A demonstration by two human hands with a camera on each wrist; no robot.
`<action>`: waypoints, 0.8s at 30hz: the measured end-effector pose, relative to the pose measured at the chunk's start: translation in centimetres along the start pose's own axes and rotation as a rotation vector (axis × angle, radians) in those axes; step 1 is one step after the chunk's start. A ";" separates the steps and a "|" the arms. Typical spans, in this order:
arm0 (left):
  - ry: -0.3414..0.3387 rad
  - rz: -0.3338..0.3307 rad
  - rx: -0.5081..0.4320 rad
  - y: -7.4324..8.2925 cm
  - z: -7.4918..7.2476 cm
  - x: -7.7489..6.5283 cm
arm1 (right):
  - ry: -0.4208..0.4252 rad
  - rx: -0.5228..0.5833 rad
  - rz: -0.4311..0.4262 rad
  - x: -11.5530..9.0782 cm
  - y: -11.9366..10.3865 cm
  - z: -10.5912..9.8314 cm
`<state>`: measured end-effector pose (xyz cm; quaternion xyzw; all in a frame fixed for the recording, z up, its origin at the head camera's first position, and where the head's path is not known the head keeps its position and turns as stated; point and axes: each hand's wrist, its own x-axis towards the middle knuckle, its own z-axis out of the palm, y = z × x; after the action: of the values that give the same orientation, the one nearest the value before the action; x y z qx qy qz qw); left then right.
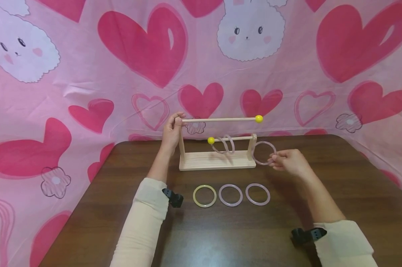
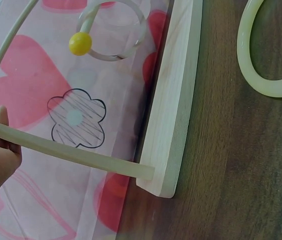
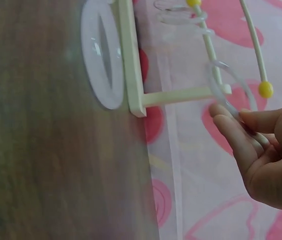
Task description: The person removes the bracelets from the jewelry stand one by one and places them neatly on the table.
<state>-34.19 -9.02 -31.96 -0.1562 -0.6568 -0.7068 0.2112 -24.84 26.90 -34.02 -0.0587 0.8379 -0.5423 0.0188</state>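
A wooden rack [image 1: 217, 163] has two side posts and two horizontal rods tipped with yellow balls. My left hand [image 1: 171, 134] grips the top of its left post, fingers behind the wood in the left wrist view. Two pale translucent bangles [image 1: 230, 144] hang on the lower rod [image 1: 242, 138]; the upper rod [image 1: 221, 119] carries none. Between thumb and fingers, my right hand [image 1: 289, 162] pinches another translucent bangle [image 1: 264, 164], held upright just right of the right post [image 1: 251, 148]. The right wrist view shows this held bangle [image 3: 235, 75] close by the post's top.
In front of the rack, a yellow bangle [image 1: 204, 206] and two lilac bangles, one in the middle [image 1: 230, 205] and one at the right [image 1: 258, 204], lie in a row on the brown table [image 1: 221, 237]. A pink heart-patterned cloth [image 1: 201, 70] hangs behind the table.
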 end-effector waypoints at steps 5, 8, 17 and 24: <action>0.003 -0.011 0.005 0.0 -0.1 0.0 | -0.112 -0.003 0.019 0.1 0.3 -1.0; 0.006 -0.014 0.005 -0.1 -0.1 0.1 | -0.155 0.007 0.031 0.1 0.5 -1.4; 0.000 0.005 -0.011 -0.1 0.0 0.1 | -0.266 0.006 0.078 -0.4 1.6 -3.0; 0.001 -0.012 -0.018 0.1 0.0 0.0 | -0.349 -0.012 0.097 -0.6 2.9 -4.3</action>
<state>-34.15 -9.06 -31.84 -0.1538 -0.6513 -0.7139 0.2061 -24.87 32.01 -34.92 -0.1117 0.8271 -0.5172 0.1896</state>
